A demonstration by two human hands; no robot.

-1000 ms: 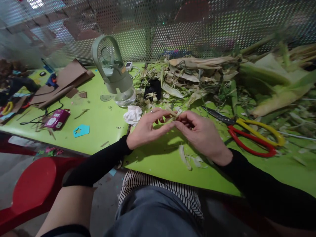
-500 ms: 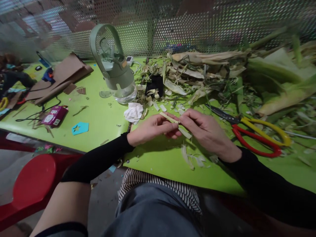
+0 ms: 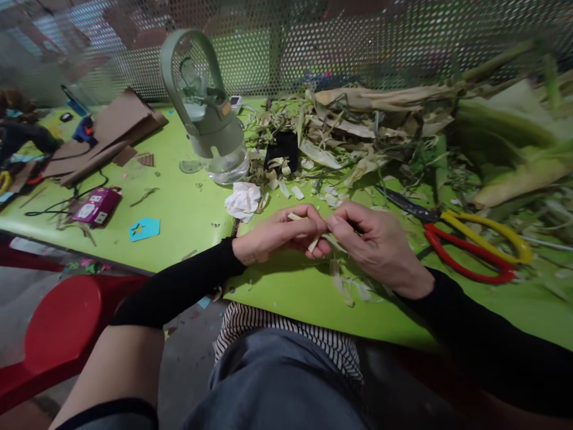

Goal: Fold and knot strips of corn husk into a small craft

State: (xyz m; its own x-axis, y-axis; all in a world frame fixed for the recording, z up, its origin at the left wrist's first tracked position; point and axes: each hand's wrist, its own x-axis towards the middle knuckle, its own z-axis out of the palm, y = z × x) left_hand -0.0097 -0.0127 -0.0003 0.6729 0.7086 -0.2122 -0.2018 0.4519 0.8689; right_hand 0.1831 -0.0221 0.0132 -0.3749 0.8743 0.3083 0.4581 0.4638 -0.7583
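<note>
Above the front part of the green table (image 3: 192,203), my left hand (image 3: 286,233) is closed on a pale husk strip (image 3: 314,243), whose ends poke out between the fingers. My right hand (image 3: 376,239) pinches the strip at its other side, thumb and forefinger nearly touching the left fingertips. Loose husk shreds (image 3: 342,283) lie on the table just below the right hand. Scissors (image 3: 474,239) with one red and one yellow handle rest to the right of it. A crumpled white tissue (image 3: 243,201) sits behind the left hand.
A green-lidded water bottle (image 3: 219,137) stands behind the tissue. Piled husks (image 3: 385,125) cover the back right, around a black object (image 3: 282,151). At left are a purple box (image 3: 97,206), a blue paper piece (image 3: 144,229), brown cardboard (image 3: 111,134) and a red stool (image 3: 62,316).
The husk strip has shifted and now sits deeper between my fingers, bent downward. My left fingers have curled more around it. The view has shifted slightly.
</note>
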